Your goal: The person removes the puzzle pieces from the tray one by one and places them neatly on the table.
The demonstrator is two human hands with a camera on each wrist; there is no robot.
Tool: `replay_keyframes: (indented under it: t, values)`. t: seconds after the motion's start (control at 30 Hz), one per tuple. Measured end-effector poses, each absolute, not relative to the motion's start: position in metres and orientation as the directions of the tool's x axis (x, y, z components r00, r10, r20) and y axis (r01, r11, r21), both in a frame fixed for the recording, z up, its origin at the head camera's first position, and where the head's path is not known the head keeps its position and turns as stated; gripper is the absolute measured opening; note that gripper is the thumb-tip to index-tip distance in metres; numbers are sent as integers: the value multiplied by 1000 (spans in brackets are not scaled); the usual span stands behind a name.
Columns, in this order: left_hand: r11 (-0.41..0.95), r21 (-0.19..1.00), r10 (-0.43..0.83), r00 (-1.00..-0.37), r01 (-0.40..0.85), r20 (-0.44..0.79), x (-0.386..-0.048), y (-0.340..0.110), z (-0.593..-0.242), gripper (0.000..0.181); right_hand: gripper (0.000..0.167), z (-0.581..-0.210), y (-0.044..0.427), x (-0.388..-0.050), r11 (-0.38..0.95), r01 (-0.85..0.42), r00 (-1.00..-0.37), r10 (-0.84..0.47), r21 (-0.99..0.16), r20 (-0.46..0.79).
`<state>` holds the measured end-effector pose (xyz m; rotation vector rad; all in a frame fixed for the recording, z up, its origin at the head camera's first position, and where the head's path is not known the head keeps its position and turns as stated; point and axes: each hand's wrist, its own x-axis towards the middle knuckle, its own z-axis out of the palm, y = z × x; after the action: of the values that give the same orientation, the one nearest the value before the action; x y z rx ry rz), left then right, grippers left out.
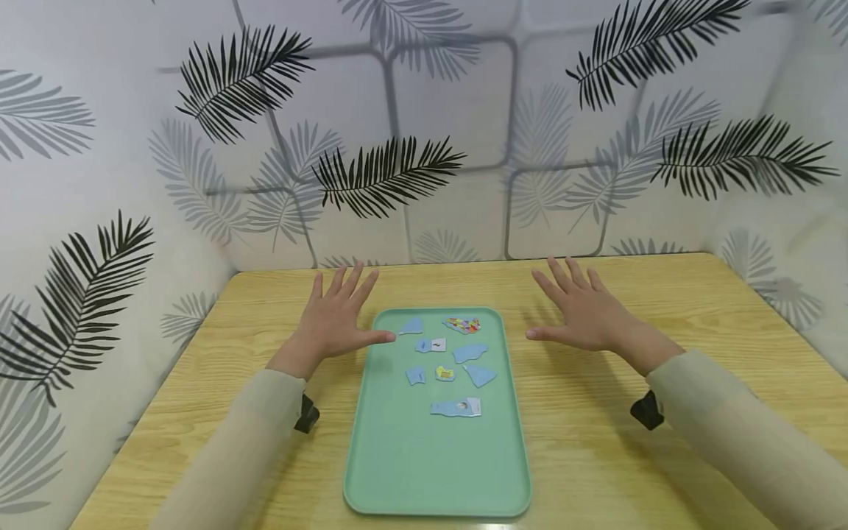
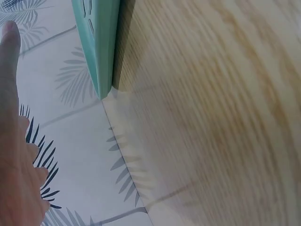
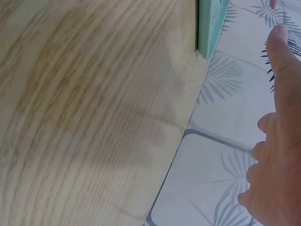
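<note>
My left hand (image 1: 334, 320) is spread above the table at the left of a green tray (image 1: 437, 471), its thumb tip over the tray's left rim. To the right of the tray, my right hand (image 1: 586, 316) is held with fingers apart. Both hold nothing. On the tray lie several flat, irregular pieces, mostly light blue: a long piece (image 1: 456, 408) nearest me, a yellow-marked piece (image 1: 445, 374) in the middle, and a multicoloured piece (image 1: 462, 324) near the far rim. In the wrist views, the left thumb (image 2: 9, 61) and right thumb (image 3: 284, 61) stretch out straight.
The tray stands on a wooden table (image 1: 583, 456). Behind the table rises a wall (image 1: 450, 96) with a leaf pattern, which also continues along the left and right sides. A dark wrist device (image 1: 308, 414) sits under the left sleeve, another (image 1: 648, 411) under the right.
</note>
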<state>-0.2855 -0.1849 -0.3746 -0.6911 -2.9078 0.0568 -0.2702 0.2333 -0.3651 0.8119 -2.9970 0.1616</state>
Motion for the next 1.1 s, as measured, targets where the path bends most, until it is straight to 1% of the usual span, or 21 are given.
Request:
replay_keyframes:
  t: [0.13, 0.27, 0.43, 0.57, 0.7, 0.83, 0.9, 1.0, 1.1]
  values:
    - [879, -87, 477, -864, 469, 162, -284, -187, -374, 108, 101, -365, 231, -271, 841, -527, -850, -522, -126, 71]
    - [866, -49, 498, -850, 497, 171, -282, -191, -374, 106, 100, -367, 228, -273, 806, -559, -829, -550, -196, 101]
    - [849, 53, 509, -840, 526, 187, -275, -196, -377, 102, 100, -374, 223, -272, 769, -564, -824, -550, -300, 138]
    - [840, 168, 487, -854, 515, 184, -268, -199, -381, 97, 97, -381, 215, -268, 738, -554, -828, -539, -385, 157]
    - [833, 338, 423, -898, 438, 119, -263, -201, -386, 96, 93, -388, 205, -265, 697, -553, -824, -537, -457, 177]
    - [786, 511, 373, -926, 348, 56, -261, -199, -389, 97, 88, -396, 195, -264, 671, -546, -826, -530, -503, 190]
    - [760, 568, 362, -932, 314, 30, -260, -199, -390, 96, 86, -400, 190, -264, 661, -541, -827, -531, -520, 185]
    - [741, 616, 350, -937, 268, -13, -259, -199, -394, 93, 81, -404, 183, -264, 641, -526, -828, -535, -559, 166]
    - [709, 680, 320, -945, 187, -74, -258, -199, -398, 91, 74, -408, 177, -265, 618, -509, -828, -541, -599, 145]
